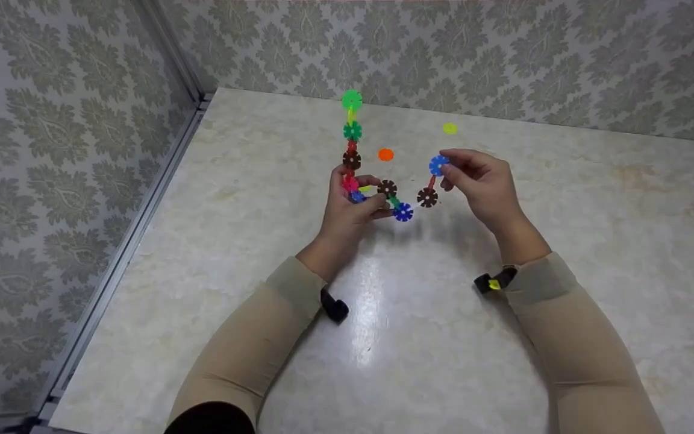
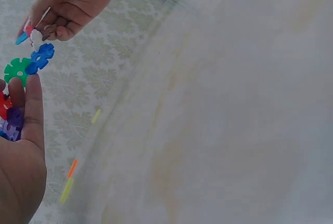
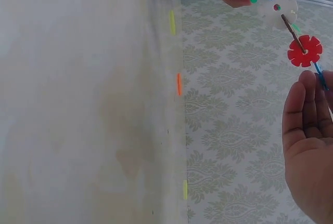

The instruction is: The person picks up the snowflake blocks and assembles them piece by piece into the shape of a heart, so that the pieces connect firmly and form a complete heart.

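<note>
A chain of notched plastic discs in many colours is held up in the air between both hands. My left hand (image 1: pixel 350 211) grips its middle, with the thumb near a brown disc (image 1: pixel 387 188) and fingers behind the pink disc (image 1: pixel 350 184). From there one end runs up to a bright green disc (image 1: pixel 352 100). The other end dips through a dark blue disc (image 1: pixel 403 211), then rises past another brown disc (image 1: pixel 427 197). My right hand (image 1: pixel 488 190) pinches the light blue disc (image 1: pixel 438 165) at that end. A red disc (image 3: pixel 305 51) and a clear disc (image 3: pixel 270 13) show in the right wrist view.
On the pale marbled table (image 1: pixel 419 337), an orange disc (image 1: pixel 385 155) and a yellow disc (image 1: pixel 450 128) lie loose beyond the hands. Another yellow disc (image 1: pixel 365 188) shows between the left fingers. Patterned wall panels (image 1: pixel 413 54) stand behind and to the left.
</note>
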### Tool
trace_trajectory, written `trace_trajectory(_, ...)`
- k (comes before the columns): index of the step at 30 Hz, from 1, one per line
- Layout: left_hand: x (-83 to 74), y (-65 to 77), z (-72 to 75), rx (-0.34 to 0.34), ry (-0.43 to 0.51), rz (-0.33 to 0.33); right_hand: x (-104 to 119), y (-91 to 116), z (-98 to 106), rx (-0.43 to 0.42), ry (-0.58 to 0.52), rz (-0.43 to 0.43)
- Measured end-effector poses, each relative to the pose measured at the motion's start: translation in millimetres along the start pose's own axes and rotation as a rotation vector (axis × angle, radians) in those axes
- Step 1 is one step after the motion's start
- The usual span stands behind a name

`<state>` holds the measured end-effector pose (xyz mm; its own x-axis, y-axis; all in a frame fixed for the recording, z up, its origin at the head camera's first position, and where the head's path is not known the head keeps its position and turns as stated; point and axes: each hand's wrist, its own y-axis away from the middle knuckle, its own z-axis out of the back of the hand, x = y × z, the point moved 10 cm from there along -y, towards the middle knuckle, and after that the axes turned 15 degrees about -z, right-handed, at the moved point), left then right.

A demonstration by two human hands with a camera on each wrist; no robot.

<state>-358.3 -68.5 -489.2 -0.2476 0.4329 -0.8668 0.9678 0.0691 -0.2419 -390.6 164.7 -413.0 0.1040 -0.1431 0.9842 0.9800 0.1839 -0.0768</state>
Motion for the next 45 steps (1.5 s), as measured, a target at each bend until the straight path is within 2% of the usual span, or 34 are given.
trace_trajectory(6,-1.0,-0.3,-0.5,0.004,0.005,-0.003,1.5,1.1,-1.3,0.017,-0.035,0.003)
trace_trajectory(19,-3.1,-1.7,-3.6,0.031,0.001,-0.026,-2.5,-1.1,-0.8,0.016,-0.035,-0.016)
trace_trajectory(25,-0.7,-1.6,-2.4,0.026,0.006,-0.020,-6.8,-1.6,-1.9,0.016,-0.011,-0.026)
trace_trajectory(35,-0.2,-0.1,-1.0,0.006,-0.022,-0.006,-8.7,-0.2,-4.9,0.020,-0.046,-0.040)
trace_trajectory(45,2.8,0.9,2.6,-0.009,-0.047,0.024,-4.6,2.5,-11.0,0.041,-0.027,0.019)
